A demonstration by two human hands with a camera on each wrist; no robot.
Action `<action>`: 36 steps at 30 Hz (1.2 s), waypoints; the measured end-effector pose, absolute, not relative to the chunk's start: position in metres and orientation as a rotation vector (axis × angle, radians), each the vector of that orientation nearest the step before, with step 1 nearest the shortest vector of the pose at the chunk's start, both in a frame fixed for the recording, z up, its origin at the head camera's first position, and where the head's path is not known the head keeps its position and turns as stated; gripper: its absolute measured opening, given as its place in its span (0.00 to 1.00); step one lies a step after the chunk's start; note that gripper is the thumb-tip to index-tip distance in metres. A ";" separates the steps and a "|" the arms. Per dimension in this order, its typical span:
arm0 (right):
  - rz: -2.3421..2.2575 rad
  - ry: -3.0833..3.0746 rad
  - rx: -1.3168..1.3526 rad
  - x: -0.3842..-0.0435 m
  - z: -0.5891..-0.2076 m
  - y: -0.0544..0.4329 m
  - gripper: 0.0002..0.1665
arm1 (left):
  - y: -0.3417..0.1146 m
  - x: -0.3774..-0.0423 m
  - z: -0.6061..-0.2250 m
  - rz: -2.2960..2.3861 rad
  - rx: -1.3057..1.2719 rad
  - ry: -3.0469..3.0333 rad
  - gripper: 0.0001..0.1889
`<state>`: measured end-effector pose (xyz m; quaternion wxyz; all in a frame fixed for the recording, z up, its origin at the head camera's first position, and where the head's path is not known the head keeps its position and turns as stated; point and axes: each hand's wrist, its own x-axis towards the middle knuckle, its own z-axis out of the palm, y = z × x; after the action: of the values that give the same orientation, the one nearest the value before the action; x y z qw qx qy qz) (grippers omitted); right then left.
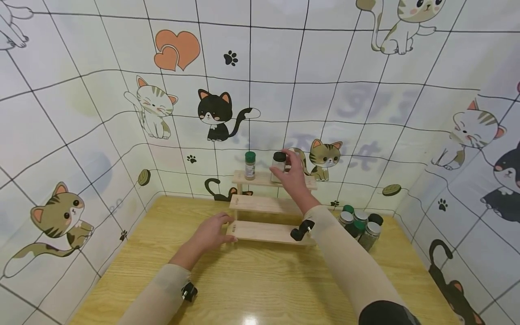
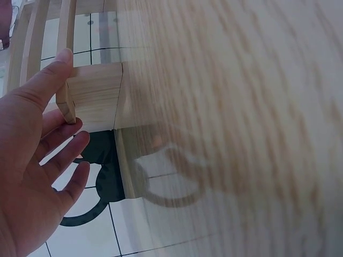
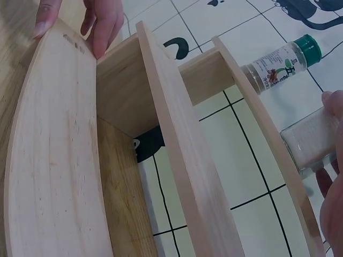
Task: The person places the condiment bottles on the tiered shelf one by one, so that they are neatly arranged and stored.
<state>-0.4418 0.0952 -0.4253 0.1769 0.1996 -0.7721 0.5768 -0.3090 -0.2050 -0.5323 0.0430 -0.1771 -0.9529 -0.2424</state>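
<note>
A three-step wooden rack (image 1: 264,231) stands on the table against the wall. My left hand (image 1: 208,232) pinches the left end of its lowest shelf, thumb on one face and index finger on the other, as the left wrist view shows. On the top shelf, my right hand (image 1: 295,179) holds a glass jar with a black lid (image 1: 279,157), thumb and fingers on either side. Pale contents show through the glass jar (image 3: 312,140) in the right wrist view, its base right at the shelf. To its left a green-capped spice jar (image 1: 249,168) stands upright with a printed label.
Several more spice jars (image 1: 369,237) with green, black and silver lids are grouped on the wooden table (image 1: 252,280) right of the rack. Cat-patterned tile sheeting (image 1: 268,104) covers the walls behind and at both sides.
</note>
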 end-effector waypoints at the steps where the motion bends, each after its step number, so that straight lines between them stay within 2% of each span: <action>1: 1.644 -2.193 0.548 -0.441 -0.425 0.096 0.43 | -0.205 -0.309 -0.532 -0.747 -0.546 -2.913 0.35; 7: 1.682 -2.229 0.453 -0.430 -0.424 0.100 0.49 | -0.203 -0.309 -0.534 -0.756 -0.561 -2.904 0.35; 18: 1.711 -2.153 0.402 -0.401 -0.427 0.130 0.51 | -0.200 -0.310 -0.533 -0.745 -0.562 -2.904 0.35; 26: 1.661 -2.178 0.405 -0.366 -0.435 0.164 0.43 | -0.204 -0.313 -0.541 -0.729 -0.545 -2.902 0.36; 36: 1.432 -2.306 0.350 -0.327 -0.447 0.215 0.38 | -0.206 -0.311 -0.542 -0.776 -0.541 -2.883 0.36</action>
<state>-0.3271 0.2153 -0.4473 0.2009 0.1253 -0.8254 0.5125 -0.3113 -0.2058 -0.5421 0.0538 -0.1779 -0.9488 -0.2553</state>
